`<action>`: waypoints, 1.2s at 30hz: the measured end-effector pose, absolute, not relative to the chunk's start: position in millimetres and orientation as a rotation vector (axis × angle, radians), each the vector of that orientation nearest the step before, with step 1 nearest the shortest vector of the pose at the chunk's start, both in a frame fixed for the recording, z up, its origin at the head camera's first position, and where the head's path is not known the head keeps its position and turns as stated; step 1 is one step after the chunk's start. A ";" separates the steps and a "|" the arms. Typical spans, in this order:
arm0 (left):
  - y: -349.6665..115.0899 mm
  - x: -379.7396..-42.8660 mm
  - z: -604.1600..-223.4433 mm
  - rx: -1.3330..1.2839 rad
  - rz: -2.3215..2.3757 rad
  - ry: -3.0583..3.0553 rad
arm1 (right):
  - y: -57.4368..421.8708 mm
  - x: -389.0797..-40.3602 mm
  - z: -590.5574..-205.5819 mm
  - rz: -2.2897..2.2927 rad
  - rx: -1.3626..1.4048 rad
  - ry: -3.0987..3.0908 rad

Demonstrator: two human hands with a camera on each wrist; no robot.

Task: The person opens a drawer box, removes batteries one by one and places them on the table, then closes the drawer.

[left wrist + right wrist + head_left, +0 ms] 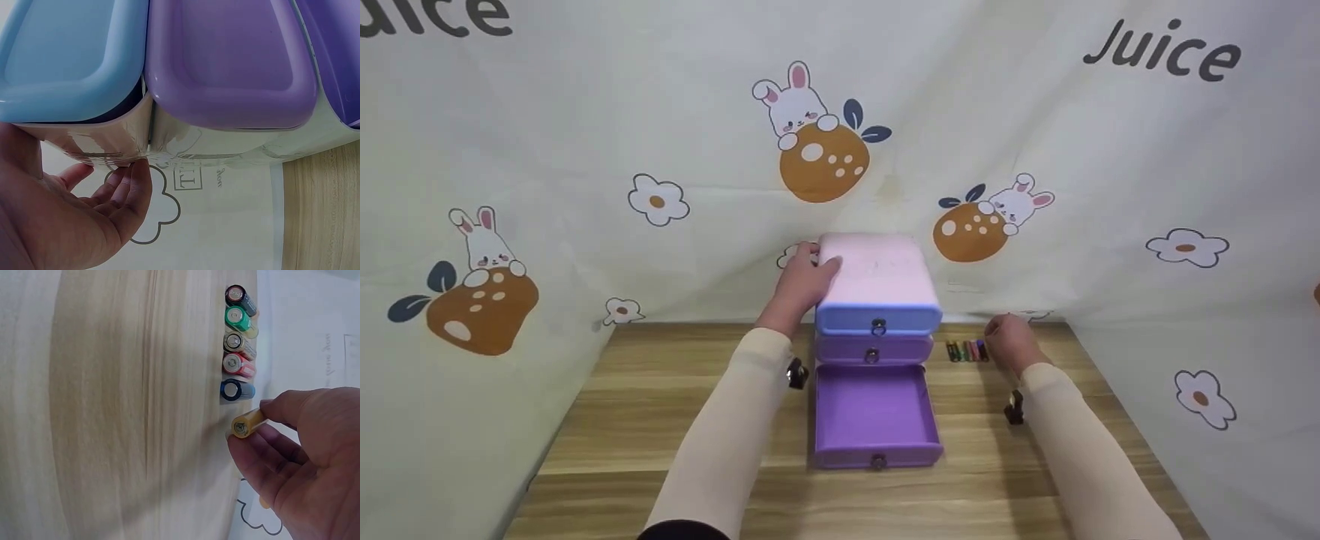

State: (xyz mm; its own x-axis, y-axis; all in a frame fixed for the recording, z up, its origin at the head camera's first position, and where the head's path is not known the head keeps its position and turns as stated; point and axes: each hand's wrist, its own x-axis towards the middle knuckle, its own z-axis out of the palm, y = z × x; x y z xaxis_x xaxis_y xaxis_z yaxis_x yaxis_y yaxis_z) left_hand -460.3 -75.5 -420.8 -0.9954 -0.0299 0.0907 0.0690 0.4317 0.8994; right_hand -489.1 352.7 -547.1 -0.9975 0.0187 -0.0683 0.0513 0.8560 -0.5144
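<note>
A small drawer cabinet [877, 274] has a pale pink top, a blue upper drawer [840, 321] and a purple middle drawer [840, 349], both pushed in. Its purple bottom drawer [874, 409] is pulled out with a bare inside. My left hand [804, 281] holds the cabinet's upper left edge, thumb on top and fingertips against the side wall. Between thumb and fingers of my right hand [309, 467] is a yellow battery [247, 423], one end facing the camera. Beside it lies a row of batteries [239, 364] in several colours, the blue battery [237, 390] nearest.
The wooden table [675, 420] carries the cabinet and the battery row. A printed cloth [697, 135] with rabbits and flowers hangs behind and along both sides, close to the table's back edge.
</note>
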 end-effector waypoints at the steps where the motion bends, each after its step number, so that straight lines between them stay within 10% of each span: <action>1: -75.3 -460.0 -420.5 -0.035 -1.625 -2.580 | 352.7 -489.4 -547.8 -0.844 0.078 2.950; 36: -76.6 -462.8 -423.9 -0.057 -1.634 -2.579 | 350.5 -489.3 -560.8 -1.014 0.172 2.909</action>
